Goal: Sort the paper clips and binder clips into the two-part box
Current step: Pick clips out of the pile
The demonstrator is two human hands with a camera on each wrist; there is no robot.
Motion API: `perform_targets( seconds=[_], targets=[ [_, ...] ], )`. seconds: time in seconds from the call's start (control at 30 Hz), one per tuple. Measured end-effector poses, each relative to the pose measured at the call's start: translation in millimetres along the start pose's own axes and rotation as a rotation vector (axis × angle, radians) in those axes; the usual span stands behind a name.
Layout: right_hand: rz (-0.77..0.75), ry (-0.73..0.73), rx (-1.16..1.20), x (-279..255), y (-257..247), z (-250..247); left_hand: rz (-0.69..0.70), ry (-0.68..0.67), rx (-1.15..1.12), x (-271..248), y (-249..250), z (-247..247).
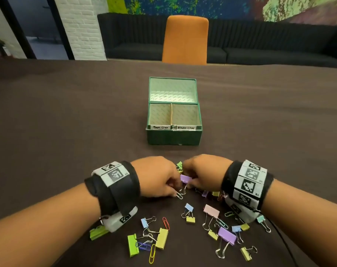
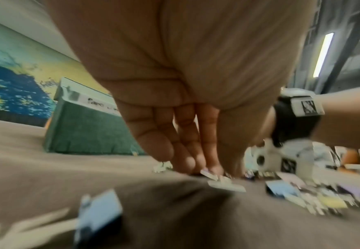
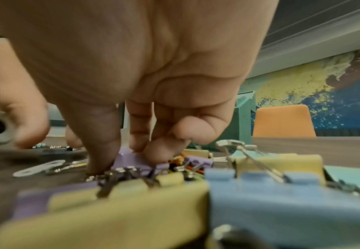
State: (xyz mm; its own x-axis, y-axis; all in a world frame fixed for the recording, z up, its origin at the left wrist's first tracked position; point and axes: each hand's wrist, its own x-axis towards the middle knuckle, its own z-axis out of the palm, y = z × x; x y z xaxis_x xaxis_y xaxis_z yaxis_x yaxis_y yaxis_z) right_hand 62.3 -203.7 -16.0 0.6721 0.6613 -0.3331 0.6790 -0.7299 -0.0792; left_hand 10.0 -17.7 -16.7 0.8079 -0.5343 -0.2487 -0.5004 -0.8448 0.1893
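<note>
Head view | box (image 1: 173,138) lid open | both compartments hold nothing visible

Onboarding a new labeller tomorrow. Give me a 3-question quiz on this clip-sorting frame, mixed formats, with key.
1. True or false: both compartments of the green box already hold clips.
2. Multiple choice: the right hand has its fingers on which item?
A. yellow paper clip
B. purple binder clip
C. pink binder clip
3. Fill in: the box's right compartment label reads "Binder ____".

Key
1. False. Both compartments look empty; the clips lie on the table.
2. B. The fingers grip the purple binder clip, while the left hand pinches a white paper clip beside it.
3. Clips.
</note>
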Motion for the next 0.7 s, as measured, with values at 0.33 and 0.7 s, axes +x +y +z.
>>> perform_targets(
  seconds=[0.33,0.7],
  targets=[
    [0.107,0.196,0.061,-28.5,22.8,-4.0,-0.016,-0.037,0.064,6.7,15.5,9.6],
    [0.045,0.027,-0.051,-50.3,8.2,4.6,-0.088,0.074,-0.087,-25.3,10.1,2.9]
  ],
)
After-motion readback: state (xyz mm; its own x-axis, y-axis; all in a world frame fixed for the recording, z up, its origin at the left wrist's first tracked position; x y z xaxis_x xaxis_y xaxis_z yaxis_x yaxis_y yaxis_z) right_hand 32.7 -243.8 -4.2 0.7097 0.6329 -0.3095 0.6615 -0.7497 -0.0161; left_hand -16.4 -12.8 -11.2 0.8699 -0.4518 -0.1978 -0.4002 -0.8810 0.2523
